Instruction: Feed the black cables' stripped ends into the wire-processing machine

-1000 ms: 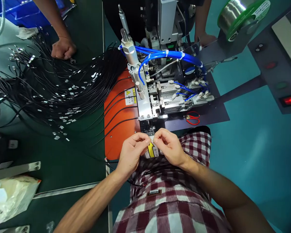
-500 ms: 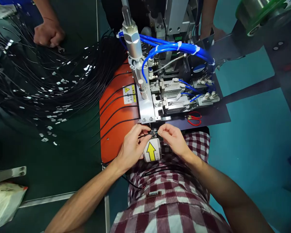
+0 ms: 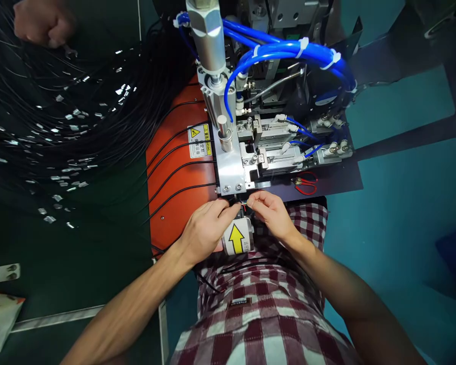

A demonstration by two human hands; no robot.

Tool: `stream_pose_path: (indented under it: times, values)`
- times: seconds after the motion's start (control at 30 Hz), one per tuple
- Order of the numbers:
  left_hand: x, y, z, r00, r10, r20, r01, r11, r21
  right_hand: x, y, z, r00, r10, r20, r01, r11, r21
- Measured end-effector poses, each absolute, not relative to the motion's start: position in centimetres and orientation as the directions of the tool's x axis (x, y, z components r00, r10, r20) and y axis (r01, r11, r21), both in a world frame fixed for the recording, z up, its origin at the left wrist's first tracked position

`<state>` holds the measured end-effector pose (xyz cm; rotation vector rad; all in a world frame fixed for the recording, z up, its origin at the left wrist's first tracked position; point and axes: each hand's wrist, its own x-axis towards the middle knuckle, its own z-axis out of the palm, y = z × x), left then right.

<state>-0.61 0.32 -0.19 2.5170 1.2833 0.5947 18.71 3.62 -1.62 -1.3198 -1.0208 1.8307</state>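
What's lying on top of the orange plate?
Black cables cross the orange plate, at least one over a warning label. The left hand covers part of the plate's near side; what lies beneath can't be seen.

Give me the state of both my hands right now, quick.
Left hand: curled beside the thin coloured wires; whether it grips anything cannot be told.
Right hand: closed, seemingly pinching the thin coloured wires.

Orange plate [image 3: 178, 213] smooth, semi-gloss, painted-looking; across it, black cables [image 3: 185, 188], smooth, plastic-looking; on it, warning label [image 3: 199, 141], paper or plastic, cannot tell which; right of it, bracket [image 3: 230, 170], bright smooth metal; above and right, blue tubes [image 3: 277, 48], glossy plastic; below right, checked garment [image 3: 258, 334], matt woven cloth; left, tabletop [image 3: 102, 253], matt.
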Motion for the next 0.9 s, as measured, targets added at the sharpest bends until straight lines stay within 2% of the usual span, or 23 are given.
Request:
stream_pose_path:
  times: [0.27, 0.5, 0.9]
  values:
    - [-0.11, 0.59, -0.26, 0.486, 0.83, 0.274, 0.764, -0.556, 0.327, 18.65, 3.71, -1.92, -0.282, 0.843, -0.458, -0.07, -0.494, -0.866]
    - [-0.5, 0.33, -0.63, 0.497, 0.84, 0.219, 0.74, -0.542, 0.399, 18.74, 3.73, -1.7, -0.283, 0.84, -0.462, -0.053, -0.495, -0.867]
    - [-0.73, 0.11, -0.57, 0.536, 0.817, 0.213, 0.729, -0.575, 0.372, 18.9, 3.25, -2.06, -0.268, 0.875, -0.404, -0.017, -0.424, -0.906]
